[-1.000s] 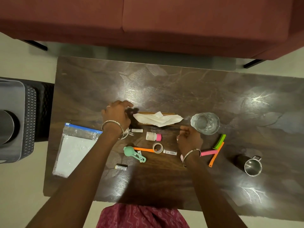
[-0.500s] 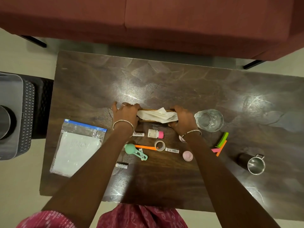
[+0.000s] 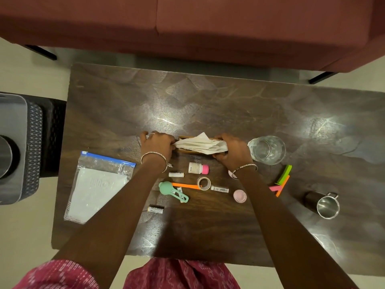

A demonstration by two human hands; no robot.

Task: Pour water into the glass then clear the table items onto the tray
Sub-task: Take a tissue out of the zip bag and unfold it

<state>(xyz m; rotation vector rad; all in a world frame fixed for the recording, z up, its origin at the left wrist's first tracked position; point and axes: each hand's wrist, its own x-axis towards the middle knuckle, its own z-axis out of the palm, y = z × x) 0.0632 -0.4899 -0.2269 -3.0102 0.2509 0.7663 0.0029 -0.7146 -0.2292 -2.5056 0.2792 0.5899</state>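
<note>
Head view: napkin holder [image 3: 199, 146] gripped at both ends, middle of the table [image 3: 208, 97], well apart from every edge
Left hand [image 3: 158, 143]: fingers curled round the holder's left end
Right hand [image 3: 233, 150]: gripping the right end, glass [image 3: 267, 150] just beside its knuckles
Near side: small bottle [image 3: 198, 168] and tape roll [image 3: 203, 183] close under the wrists
Tray [image 3: 14, 122]: past the table's left edge, well apart from the holder

The wooden tissue holder [image 3: 185, 151], white tissues [image 3: 202, 144] spilling out, lies near the upright clear glass [image 3: 266, 150].
</note>
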